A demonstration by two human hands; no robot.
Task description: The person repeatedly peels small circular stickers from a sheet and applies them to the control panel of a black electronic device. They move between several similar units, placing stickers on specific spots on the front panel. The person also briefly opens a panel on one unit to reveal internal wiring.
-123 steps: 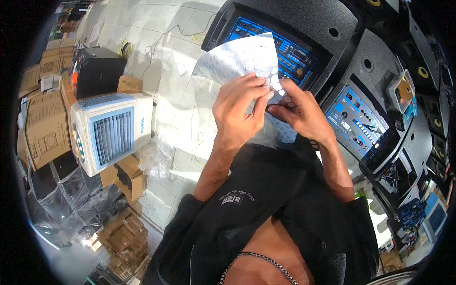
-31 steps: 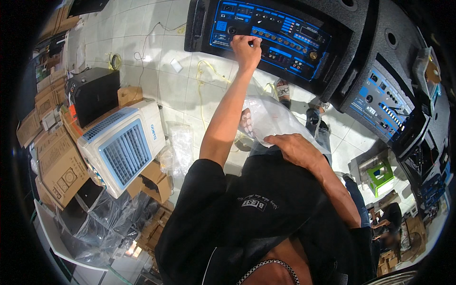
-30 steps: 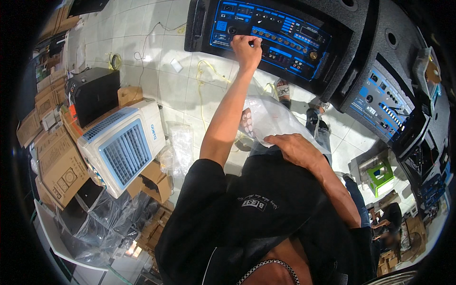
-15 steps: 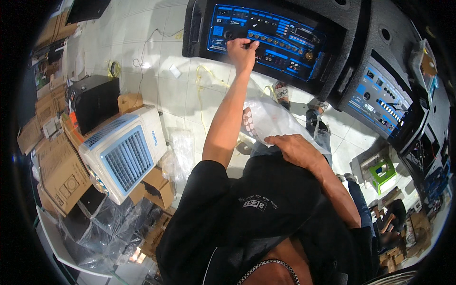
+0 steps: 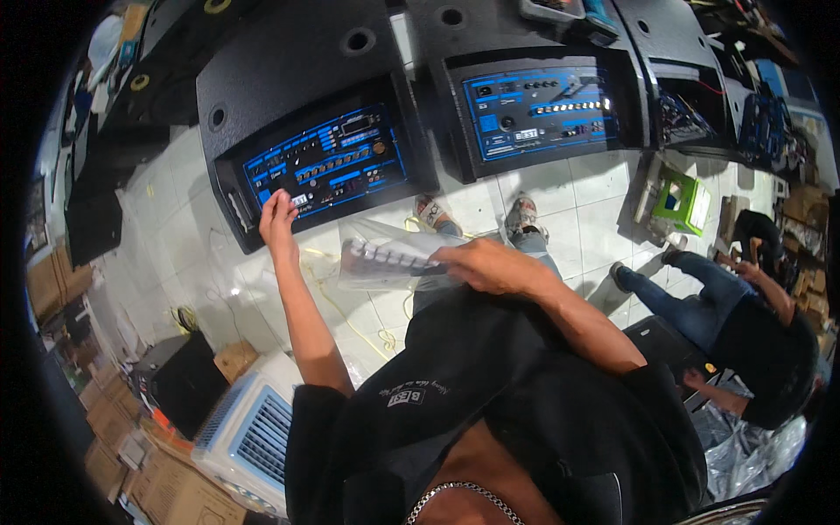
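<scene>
My left hand (image 5: 278, 219) is at the lower left corner of a blue-and-black amplifier panel (image 5: 328, 162), set into a large black speaker cabinet (image 5: 289, 79). Its fingertips are drawn together, and whatever is between them cannot be made out. A row of knobs runs across the panel's middle. In front of my body, my right hand (image 5: 490, 265) is closed on the edge of a clear plastic bag (image 5: 372, 262). Several small round pale pieces show through the plastic, lined up in a row.
To the right stands a second speaker cabinet with a similar panel (image 5: 542, 114). Beyond it are a green-and-white box (image 5: 682, 203) and a person (image 5: 744, 332) bending over a black cabinet. An air cooler (image 5: 262, 429) and cardboard boxes (image 5: 171, 486) are at lower left. Yellow cord (image 5: 328, 302) lies on the tiles.
The view has swung, so the panels sit further left and the co-worker shows fully. My left hand has drawn from the panel's knob area toward its lower left edge. The bag is tilted differently.
</scene>
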